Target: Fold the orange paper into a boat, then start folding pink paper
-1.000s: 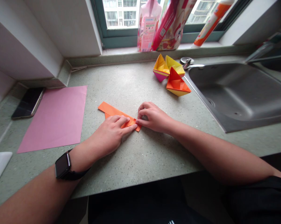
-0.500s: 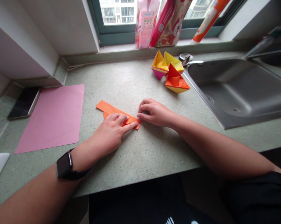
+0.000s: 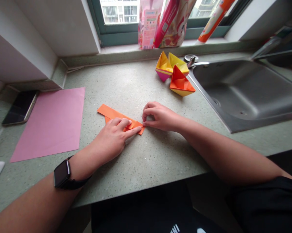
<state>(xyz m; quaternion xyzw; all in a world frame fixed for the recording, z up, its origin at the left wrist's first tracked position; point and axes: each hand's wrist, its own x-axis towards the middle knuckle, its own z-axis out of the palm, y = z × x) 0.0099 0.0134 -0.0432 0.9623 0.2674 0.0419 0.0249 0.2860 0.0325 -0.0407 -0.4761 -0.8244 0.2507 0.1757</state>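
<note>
A folded strip of orange paper (image 3: 114, 114) lies slantwise on the counter, with a layer showing below its long band. My left hand (image 3: 114, 132) holds it down, index finger stretched along the right part and the other fingertips pressed on the band. This hand covers the paper's lower middle. At the paper's right end, my right hand (image 3: 157, 116) has thumb and index finger pinched together at the corner. Its other fingers are curled.
Pink paper (image 3: 51, 123) lies left, beside a dark phone (image 3: 21, 106). Several folded paper boats (image 3: 182, 84) stand near the steel sink (image 3: 252, 94) at the right. Snack bags (image 3: 149, 26) and an orange tube (image 3: 215, 22) lean at the window.
My right thumb and index finger have closed on the right corner of the orange paper. My left hand keeps its hold. The whole view has shifted slightly.
</note>
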